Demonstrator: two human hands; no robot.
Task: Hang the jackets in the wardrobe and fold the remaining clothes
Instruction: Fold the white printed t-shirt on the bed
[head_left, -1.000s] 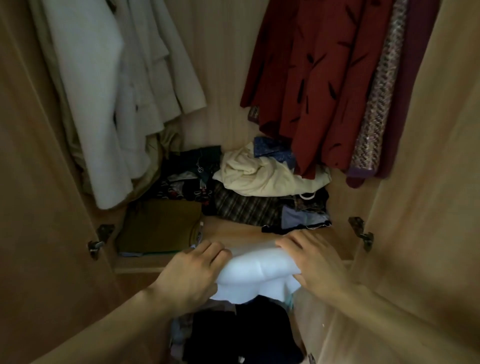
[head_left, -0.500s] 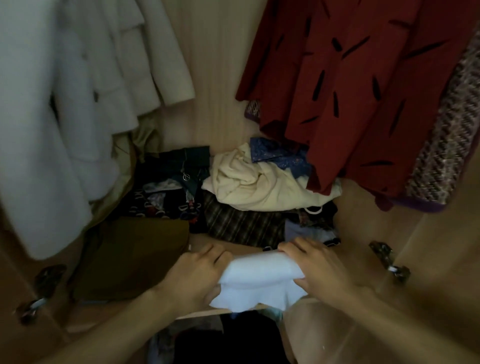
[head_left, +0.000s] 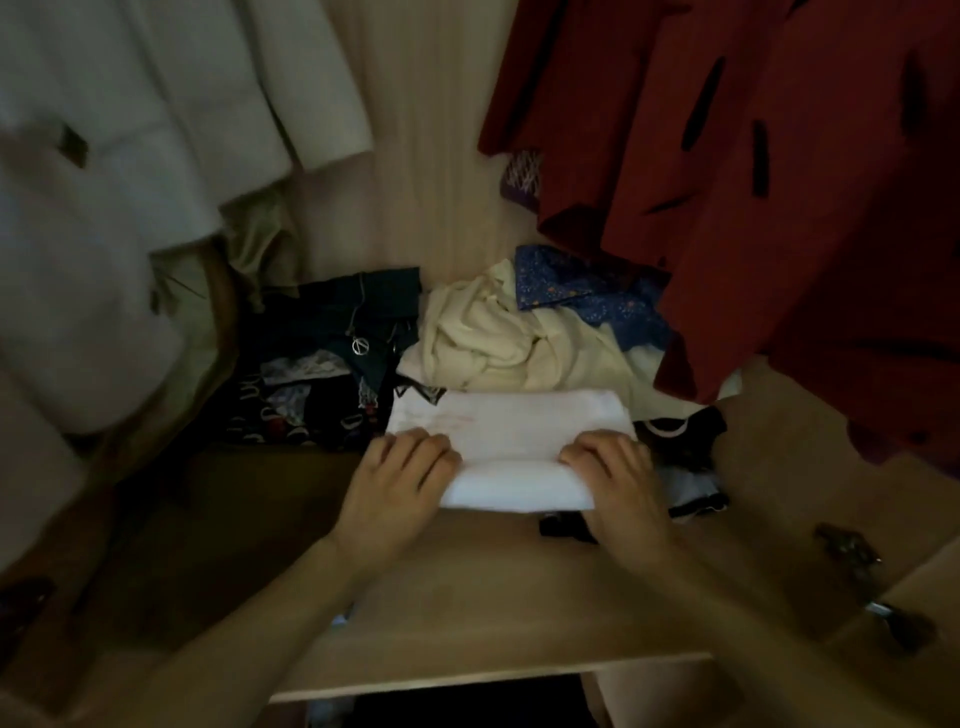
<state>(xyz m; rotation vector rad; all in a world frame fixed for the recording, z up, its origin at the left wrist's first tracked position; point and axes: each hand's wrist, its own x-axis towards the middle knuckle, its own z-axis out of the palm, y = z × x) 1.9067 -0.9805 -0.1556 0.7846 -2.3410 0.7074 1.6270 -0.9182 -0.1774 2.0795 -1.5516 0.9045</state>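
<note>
A folded white garment (head_left: 511, 441) lies on the wardrobe shelf (head_left: 493, 597), its far edge against the pile of clothes behind it. My left hand (head_left: 400, 480) grips its left end and my right hand (head_left: 615, 478) grips its right end, fingers curled over the top. Pale white and beige jackets (head_left: 130, 156) hang at the upper left. A red jacket with dark marks (head_left: 779, 208) hangs at the upper right.
Behind the white garment sit a crumpled cream garment (head_left: 493, 343), a blue patterned cloth (head_left: 587, 296) and dark patterned clothes (head_left: 311, 395). A dark olive folded item (head_left: 208, 519) fills the shelf's left side. A metal door hinge (head_left: 852, 551) is at the right.
Both hands have carried the folded white garment forward, from the shelf's front edge deep onto the shelf against the pile. The view has moved closer into the wardrobe.
</note>
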